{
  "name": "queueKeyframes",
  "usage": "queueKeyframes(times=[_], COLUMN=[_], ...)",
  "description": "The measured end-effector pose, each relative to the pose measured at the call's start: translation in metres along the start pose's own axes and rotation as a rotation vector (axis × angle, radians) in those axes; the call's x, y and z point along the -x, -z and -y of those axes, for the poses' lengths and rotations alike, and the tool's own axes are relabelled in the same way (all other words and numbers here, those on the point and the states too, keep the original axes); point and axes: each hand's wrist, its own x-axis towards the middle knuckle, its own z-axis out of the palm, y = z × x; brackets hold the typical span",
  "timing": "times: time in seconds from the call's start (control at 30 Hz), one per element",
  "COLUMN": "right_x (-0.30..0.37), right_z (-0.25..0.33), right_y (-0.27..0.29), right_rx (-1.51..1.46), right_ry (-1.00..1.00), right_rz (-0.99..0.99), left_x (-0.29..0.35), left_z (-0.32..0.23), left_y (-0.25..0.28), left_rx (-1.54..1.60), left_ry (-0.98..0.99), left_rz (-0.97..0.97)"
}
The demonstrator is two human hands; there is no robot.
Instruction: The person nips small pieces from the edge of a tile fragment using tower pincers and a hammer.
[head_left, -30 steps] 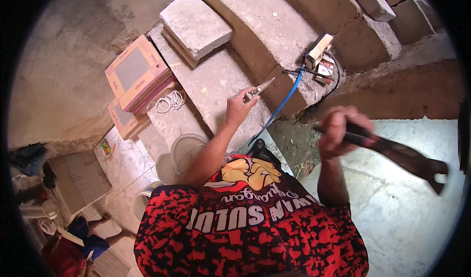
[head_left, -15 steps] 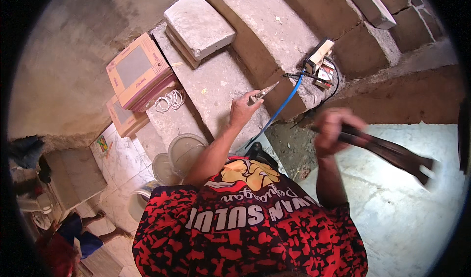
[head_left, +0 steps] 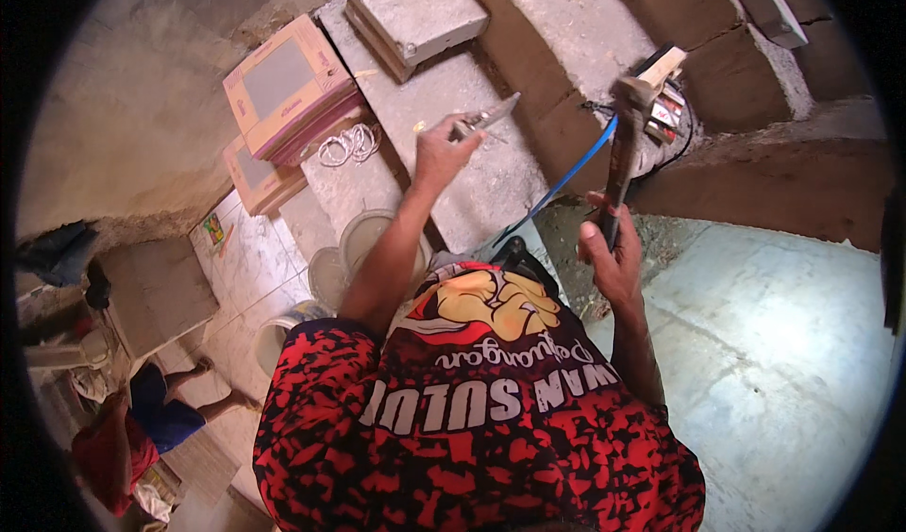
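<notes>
My left hand is closed around a short, pointed metal blade, whose tip points up and away to the right above a concrete step. The exact kind of blade is hard to make out. My right hand grips the dark handle of a hammer. The hammer stands nearly upright in the picture, its head toward the far side, in front of a small heap of items with a light wooden piece. A blue cable runs between my two hands.
Boxes of tiles and a concrete slab stand at the far left, by coiled white cord. Buckets are beside my left forearm. Steps rise at the far right. Another person is at lower left.
The hammer has swung from pointing right and near to pointing away, and my right hand has moved slightly left and nearer. My left hand has shifted left and away with the blade.
</notes>
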Motion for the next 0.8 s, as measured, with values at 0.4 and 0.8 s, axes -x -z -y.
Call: queueKeyframes(times=[0.4, 0.8], right_x=[-0.011, -0.016], right_z=[-0.041, 0.048], right_y=[-0.039, -0.031], right_rx=[0.339, 0.060], right_ry=[0.052, 0.494], right_rz=[0.234, 0.134], left_x=[0.037, 0.047], left_z=[0.047, 0.048], left_y=[0.009, 0.018], left_rx=[-0.007, 0.016], left_ry=[-0.030, 0.017], left_rz=[0.036, -0.055])
